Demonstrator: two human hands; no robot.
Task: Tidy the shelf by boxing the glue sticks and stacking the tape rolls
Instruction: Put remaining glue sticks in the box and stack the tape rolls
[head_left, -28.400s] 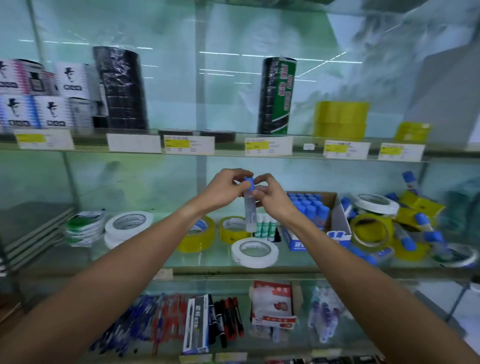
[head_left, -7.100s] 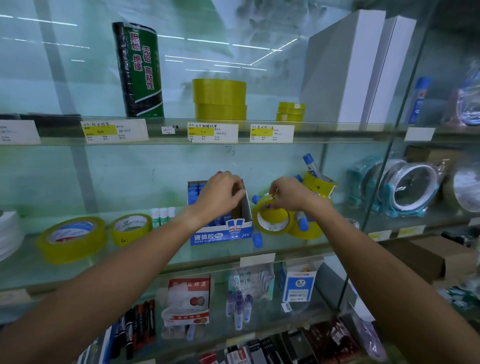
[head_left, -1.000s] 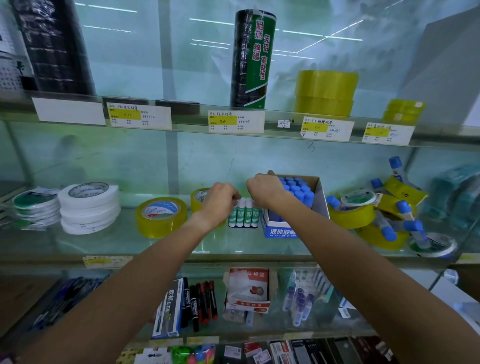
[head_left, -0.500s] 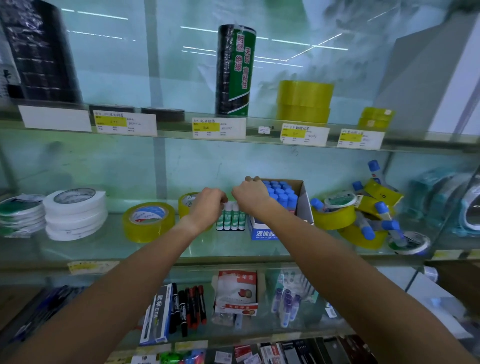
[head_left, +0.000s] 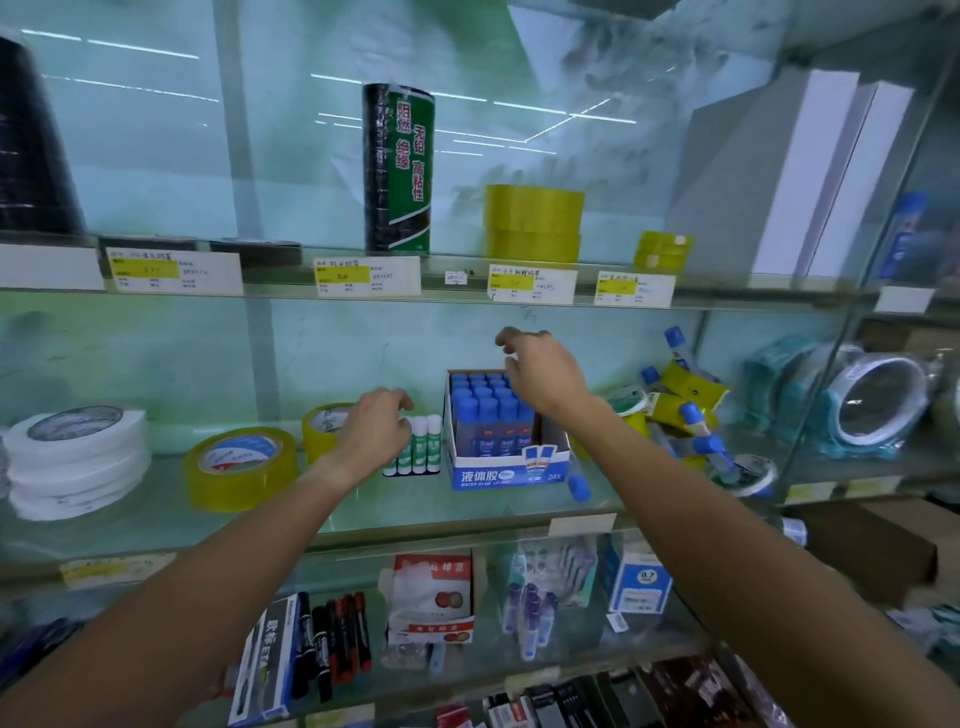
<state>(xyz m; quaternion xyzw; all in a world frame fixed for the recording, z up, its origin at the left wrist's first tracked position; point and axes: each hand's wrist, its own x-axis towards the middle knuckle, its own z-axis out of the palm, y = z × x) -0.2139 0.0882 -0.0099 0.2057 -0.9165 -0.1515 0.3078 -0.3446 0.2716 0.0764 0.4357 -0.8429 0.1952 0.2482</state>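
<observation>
A blue and white glue box (head_left: 506, 470) stands on the middle glass shelf (head_left: 363, 514), filled with blue-capped glue sticks (head_left: 480, 402). My right hand (head_left: 540, 371) hovers over the box's back right, fingers loosely spread, holding nothing. My left hand (head_left: 376, 428) is beside a row of small green and white glue sticks (head_left: 423, 447) left of the box, fingers curled near their caps. More blue-capped sticks (head_left: 698, 421) lie tangled with yellow tape rolls (head_left: 680, 384) to the right. One stick (head_left: 577, 486) lies by the box's right corner.
Yellow tape rolls (head_left: 241, 465) and a stack of white tape rolls (head_left: 78, 470) sit left on the shelf. The upper shelf holds a tall green-black tape pack (head_left: 397, 169) and stacked yellow tape (head_left: 532, 223). Pens and packets fill the lower shelf. Wrapped rolls (head_left: 872, 397) stand far right.
My right hand has lifted from the box's left front edge and moved up and right over the box, fingers opening. The box now stands square. My left hand stayed by the small sticks.
</observation>
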